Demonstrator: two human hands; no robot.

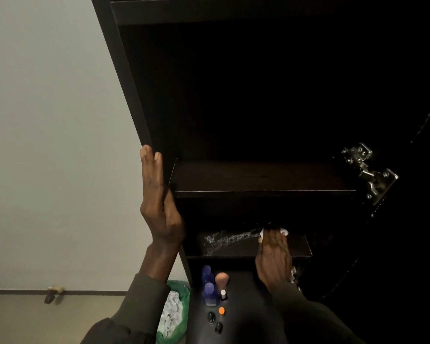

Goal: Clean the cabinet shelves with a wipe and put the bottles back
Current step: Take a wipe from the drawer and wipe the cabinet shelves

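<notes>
Wiping the lower shelf [246,247], the right hand [273,256] presses a wipe [282,230] flat under straight fingers, a wet streak [229,238] beside it. The left hand [157,194], fingers straight, braces on the cabinet [129,78] edge. The bottles [209,286] wait below, not yet returned.

Mostly hidden under the right hand [273,254]: white wipe [283,231]. Too dark to see: cabinet back [258,95]. Cut off below: green bag [176,316].

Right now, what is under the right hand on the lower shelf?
A white wipe shows past the fingers of the right hand, pressed on the lower shelf. Most of it is covered. A wet streak lies leftward.
</notes>
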